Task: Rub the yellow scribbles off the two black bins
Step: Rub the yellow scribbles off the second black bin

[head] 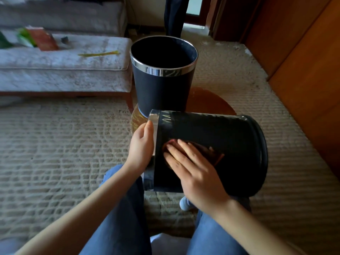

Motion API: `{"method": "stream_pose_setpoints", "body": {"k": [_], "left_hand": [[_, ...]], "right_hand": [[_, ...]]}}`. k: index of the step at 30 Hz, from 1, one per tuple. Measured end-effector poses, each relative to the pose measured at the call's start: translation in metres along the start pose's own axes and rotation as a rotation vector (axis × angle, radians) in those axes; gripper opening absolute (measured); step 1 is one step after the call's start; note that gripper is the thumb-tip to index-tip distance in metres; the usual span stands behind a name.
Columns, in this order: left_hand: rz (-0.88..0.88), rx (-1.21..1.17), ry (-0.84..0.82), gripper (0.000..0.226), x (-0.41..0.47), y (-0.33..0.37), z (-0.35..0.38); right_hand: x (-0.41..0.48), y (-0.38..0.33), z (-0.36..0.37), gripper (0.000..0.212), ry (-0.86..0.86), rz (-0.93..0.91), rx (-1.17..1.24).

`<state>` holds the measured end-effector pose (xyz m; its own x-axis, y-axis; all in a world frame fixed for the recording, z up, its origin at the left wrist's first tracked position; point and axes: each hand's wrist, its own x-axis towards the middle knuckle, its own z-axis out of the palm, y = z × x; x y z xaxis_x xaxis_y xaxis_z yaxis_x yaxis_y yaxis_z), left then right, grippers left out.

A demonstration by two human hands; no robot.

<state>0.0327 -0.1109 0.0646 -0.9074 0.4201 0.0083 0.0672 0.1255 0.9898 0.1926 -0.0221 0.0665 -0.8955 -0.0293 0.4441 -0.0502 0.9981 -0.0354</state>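
Left hand (141, 144) grips the tipped black cylindrical bin (230, 144) by its rim. Flat right hand (195, 170) presses a reddish cloth (209, 152) near that rim; rub firmly.

Dim, soft daylight comes from the bright glass pane (192, 5) at 12 o'clock — it glints on the chrome band of the upright black round bin (161, 89) and sheens the round brown wooden table (209, 102). The tipped black plastic bin (230, 137) at centre sits nearly featureless in shadow. At 10 o'clock the pale grey velvet bench (64, 70) is smeared by blur; the orange-brown wooden panels (303, 52) at 3 o'clock lean with wide-angle distortion.
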Motion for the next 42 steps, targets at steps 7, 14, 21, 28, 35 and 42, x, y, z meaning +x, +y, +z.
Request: {"method": "stream_pose_setpoints", "body": {"k": [7, 14, 21, 28, 35, 42], "left_hand": [[0.02, -0.038, 0.009, 0.04, -0.011, -0.001, -0.002], [-0.018, -0.098, -0.01, 0.039, -0.009, 0.0, 0.0], [-0.172, -0.196, -0.07, 0.045, 0.026, -0.002, 0.004], [-0.112, -0.216, -0.051, 0.036, 0.016, -0.002, 0.004], [-0.263, -0.021, -0.014, 0.037, 0.021, 0.009, 0.001], [-0.454, -0.144, -0.072, 0.04, 0.098, -0.007, 0.016]], "right_hand": [[0.105, 0.017, -0.002, 0.032, -0.08, 0.322, 0.157], [0.148, 0.046, 0.006, 0.029, -0.342, 0.471, 0.215], [0.023, -0.003, 0.013, 0.04, -0.02, -0.075, 0.044], [0.093, 0.021, 0.002, 0.033, -0.024, 0.161, 0.237], [0.142, 0.061, -0.003, 0.024, -0.302, 0.359, 0.215], [0.048, 0.105, -0.059, 0.023, 0.308, 0.527, 0.223]]}}
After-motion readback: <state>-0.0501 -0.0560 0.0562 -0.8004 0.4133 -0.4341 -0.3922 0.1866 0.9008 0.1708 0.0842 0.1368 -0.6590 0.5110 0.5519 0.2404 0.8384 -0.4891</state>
